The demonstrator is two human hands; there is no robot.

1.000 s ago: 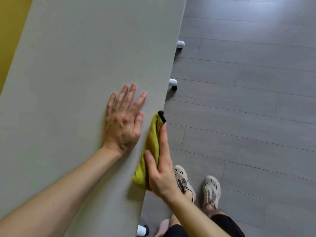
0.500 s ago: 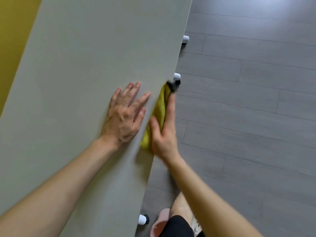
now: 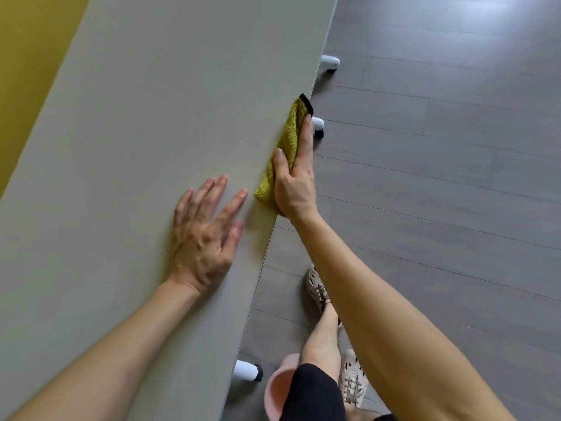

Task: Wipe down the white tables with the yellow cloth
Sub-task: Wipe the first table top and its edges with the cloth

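A long white table (image 3: 136, 132) runs from the lower left to the top of the view. The yellow cloth (image 3: 289, 138), with a black tag at its far tip, is folded over the table's right edge. My right hand (image 3: 296, 180) presses the cloth against that edge, thumb on top and fingers down the side. My left hand (image 3: 206, 235) lies flat on the tabletop with fingers spread, just left of the cloth and not touching it.
Grey plank floor (image 3: 440, 177) lies to the right of the table. White table feet with castors (image 3: 330, 62) (image 3: 247, 370) stick out below the edge. A pink basin (image 3: 277, 387) stands on the floor by my legs. A yellow wall (image 3: 27, 71) is at far left.
My right hand has slid the cloth along the table's right edge, away from me. The left hand stays flat on the top.
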